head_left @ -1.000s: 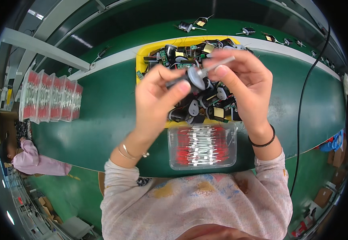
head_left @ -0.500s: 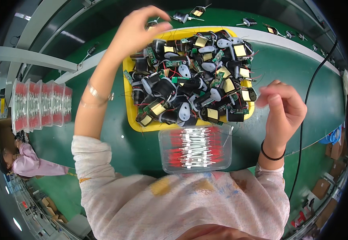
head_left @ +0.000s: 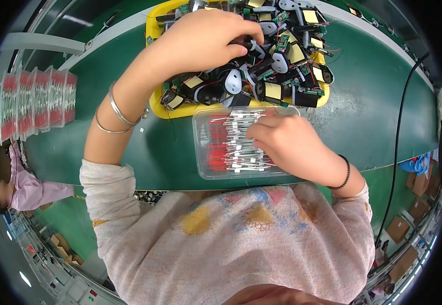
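My left hand [head_left: 205, 43] reaches over the yellow tray [head_left: 172, 113], its thumb and forefinger bent round a black cylindrical part [head_left: 244, 47] with a grey cap. Many similar black parts, with green circuit boards, yellow pads and thin wires, are heaped in that tray. In front of it sits a clear plastic box [head_left: 198, 155] of thin white-and-red wire leads [head_left: 221, 140] with small white ends. My right hand [head_left: 294, 145] is down in the box's right half, fingers pinched together among the leads. Its fingertips partly cover whatever lead is between them.
Several clear boxes of similar leads [head_left: 38, 104] stand in a row at the left of the green table [head_left: 360, 96]. A black cable [head_left: 400, 114] runs down the right side. At the far left is another person in pink [head_left: 30, 188]. More parts lie beyond the table's far edge.
My left hand has come from the tray's far left rim onto the heaped parts. My right hand has moved from beside the tray into the clear box. The whole view has shifted.
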The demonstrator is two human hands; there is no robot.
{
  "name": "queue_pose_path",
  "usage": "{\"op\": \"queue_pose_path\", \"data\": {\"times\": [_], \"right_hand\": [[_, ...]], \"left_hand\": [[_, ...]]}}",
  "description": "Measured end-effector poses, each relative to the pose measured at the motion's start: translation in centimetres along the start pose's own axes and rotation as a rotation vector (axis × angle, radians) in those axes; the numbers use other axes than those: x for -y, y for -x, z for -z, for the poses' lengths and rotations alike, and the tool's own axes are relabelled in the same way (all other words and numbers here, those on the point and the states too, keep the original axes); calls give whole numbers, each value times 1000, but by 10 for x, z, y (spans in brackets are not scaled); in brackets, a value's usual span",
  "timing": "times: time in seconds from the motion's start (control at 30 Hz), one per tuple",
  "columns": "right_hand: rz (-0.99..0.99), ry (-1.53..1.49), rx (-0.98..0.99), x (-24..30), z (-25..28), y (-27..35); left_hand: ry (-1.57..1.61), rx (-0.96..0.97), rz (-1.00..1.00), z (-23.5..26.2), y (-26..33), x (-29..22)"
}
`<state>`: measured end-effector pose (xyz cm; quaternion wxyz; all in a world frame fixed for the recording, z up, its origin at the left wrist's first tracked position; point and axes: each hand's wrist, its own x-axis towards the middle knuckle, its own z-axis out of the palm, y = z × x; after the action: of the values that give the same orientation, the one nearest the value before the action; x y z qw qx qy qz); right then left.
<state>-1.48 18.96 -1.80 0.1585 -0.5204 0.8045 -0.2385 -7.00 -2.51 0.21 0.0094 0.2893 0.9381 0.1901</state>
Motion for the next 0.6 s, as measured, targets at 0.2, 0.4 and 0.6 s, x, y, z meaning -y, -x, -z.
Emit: {"op": "queue_pose_path", "data": {"times": [0.2,0.4,0.6], "right_hand": [[35,20,-32,4,-37,-7],[146,237,-111,16,-30,-4],[80,-32,-47,22,1,-2]], "left_hand": [[442,-360,123,18,11,-17],[821,-732,-86,15,32,-37],[657,-786,-198,16,46,-36]]}}
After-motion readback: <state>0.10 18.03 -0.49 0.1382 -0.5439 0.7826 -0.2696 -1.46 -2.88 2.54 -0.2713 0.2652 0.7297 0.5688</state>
